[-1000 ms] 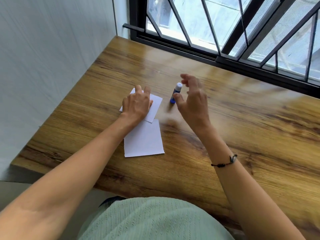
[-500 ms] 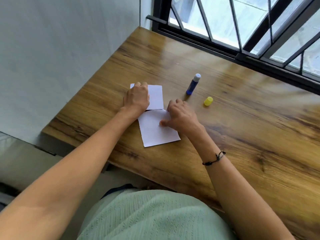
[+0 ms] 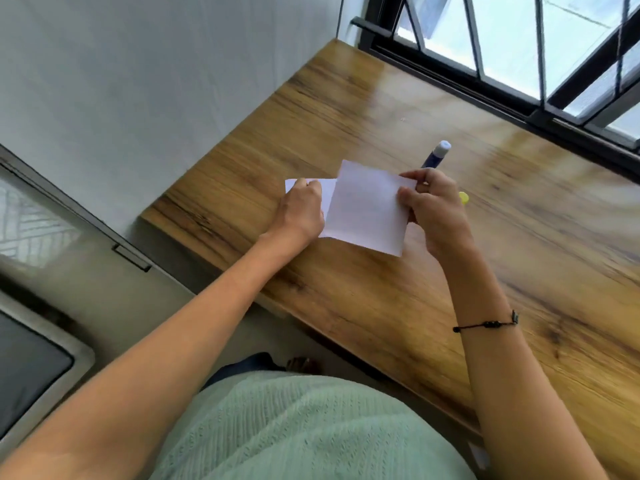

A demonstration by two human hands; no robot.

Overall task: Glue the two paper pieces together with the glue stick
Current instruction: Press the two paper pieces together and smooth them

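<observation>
Paper in two white pieces sits near the left end of the wooden table (image 3: 450, 289). One, the lifted paper piece (image 3: 367, 209), is pinched at its right edge by the right hand (image 3: 433, 209), thumb on the near face and fingers curled behind; its lower edge hangs clear of the wood as far as can be told. The other, the flat paper piece (image 3: 327, 194), lies on the table, mostly hidden; the left hand (image 3: 303, 209) rests on it with fingers bent down onto its far edge, and the lifted sheet overlaps its right side. Just beyond the right hand stands the glue stick (image 3: 437, 155), blue-bodied, uncapped, its pale tip showing, leaning slightly toward the window (image 3: 519, 46). Its yellow cap (image 3: 464, 197) peeks out at the right of the right hand's knuckles, on the table. A thin black bracelet (image 3: 485, 325) circles the right wrist. A pale green knitted top (image 3: 304, 427) fills the bottom of the view.
</observation>
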